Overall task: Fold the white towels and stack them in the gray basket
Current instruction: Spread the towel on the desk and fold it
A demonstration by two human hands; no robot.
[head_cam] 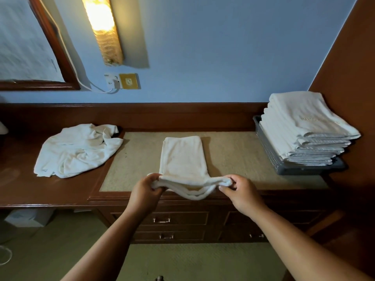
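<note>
**Both hands hold the near end of a half-folded towel**

The white towel [182, 157] lies lengthwise on the beige panel in the middle of the counter [233, 155]. Its far end rests flat, and its near end is raised just over the counter's front edge. That near end is bunched into several layers, which sag in a loop between the two hands.

The left hand [146, 189] grips the left corner, with its fingers [157, 189] curled round the bunched cloth. The right hand [241, 191] pinches the right corner between its thumb and fingers [225, 188]. The hands are level with each other, and the towel stretches between them.

At the right end of the counter, against the brown side wall, stands the gray basket [267, 153]. A stack of folded towels [304, 126] rises well above its rim and leans out toward the front. On the dark wood to the left, well apart from the hands, lies a crumpled towel [77, 151].

Below the counter are drawers [182, 220] with metal handles. On the blue wall hang a lit lamp [103, 27], a socket [121, 81] with a white cable, and the corner of a wood-framed mirror [26, 41].
</note>
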